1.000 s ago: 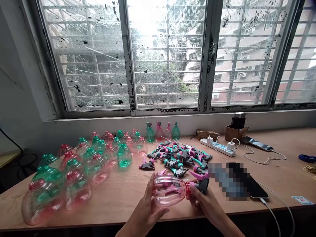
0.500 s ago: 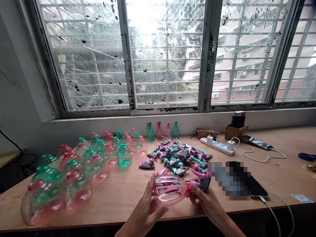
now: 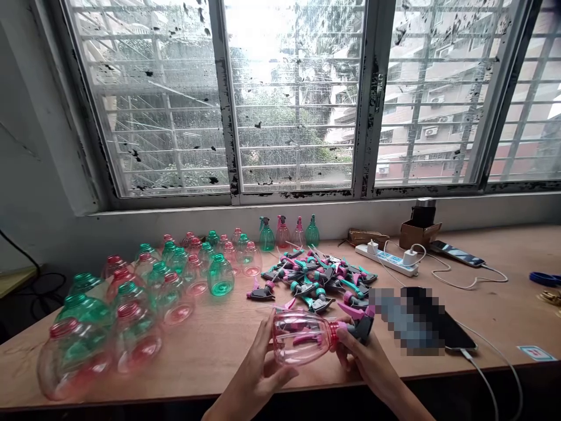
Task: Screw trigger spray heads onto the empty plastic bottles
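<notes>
A clear pink plastic spray bottle (image 3: 300, 338) lies on its side in both my hands, just above the wooden table's front edge. My left hand (image 3: 258, 368) cups the bottle's wide base, fingers wrapped round it. My right hand (image 3: 362, 358) is closed on the pink and grey trigger spray head (image 3: 360, 323) at the bottle's neck. A heap of loose pink and teal spray heads (image 3: 318, 278) lies right behind the bottle.
Several empty pink and green bottles (image 3: 144, 292) crowd the table's left half. Finished spray bottles (image 3: 289, 233) stand by the window sill. To the right lie a power strip (image 3: 388, 259), phones with cables (image 3: 456, 254), a small cardboard box (image 3: 416, 233) and a blurred dark item (image 3: 416, 321).
The bottle has turned slightly in my hands and sits a touch higher; my right hand has shifted on the spray head. Everything else on the table is as before.
</notes>
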### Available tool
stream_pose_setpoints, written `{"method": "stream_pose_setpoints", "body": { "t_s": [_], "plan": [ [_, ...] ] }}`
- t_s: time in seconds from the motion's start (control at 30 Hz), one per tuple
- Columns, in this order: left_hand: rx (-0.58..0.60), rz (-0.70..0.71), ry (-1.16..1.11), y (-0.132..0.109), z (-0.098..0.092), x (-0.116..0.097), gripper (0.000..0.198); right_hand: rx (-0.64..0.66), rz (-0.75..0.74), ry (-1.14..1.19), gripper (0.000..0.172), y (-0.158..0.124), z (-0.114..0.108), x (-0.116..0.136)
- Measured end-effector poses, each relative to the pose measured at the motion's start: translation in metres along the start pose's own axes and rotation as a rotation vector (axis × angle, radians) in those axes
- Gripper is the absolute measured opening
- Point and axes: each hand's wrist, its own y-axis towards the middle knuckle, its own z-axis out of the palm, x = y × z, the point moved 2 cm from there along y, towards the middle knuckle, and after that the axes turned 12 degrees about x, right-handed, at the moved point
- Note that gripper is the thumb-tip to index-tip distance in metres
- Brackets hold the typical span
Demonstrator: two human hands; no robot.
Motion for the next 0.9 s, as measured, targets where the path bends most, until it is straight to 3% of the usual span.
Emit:
{"method": "stream_pose_setpoints", "body": {
  "t_s": [0.23, 0.47, 0.73, 0.9],
  "plan": [
    [-0.059, 0.039, 0.092, -0.0012, 0.0027, 0.0038, 0.085, 0.018, 0.013, 0.004, 0.047, -0.0006, 0.0014, -0.0001],
    [-0.015, 0.023, -0.033, 0.0013, 0.004, -0.0041, 0.101, 0.007, 0.005, 0.043, 0.051, -0.0021, 0.003, -0.0011],
    [-0.093, 0.021, 0.044, 0.0014, 0.0031, 0.0017, 0.09, 0.065, 0.003, -0.001, 0.044, -0.0008, -0.0019, -0.0044],
    [-0.069, -0.02, -0.07, -0.0013, 0.0033, -0.0019, 0.103, 0.054, 0.008, 0.01, 0.044, -0.0009, -0.0036, -0.0068]
  ]
}}
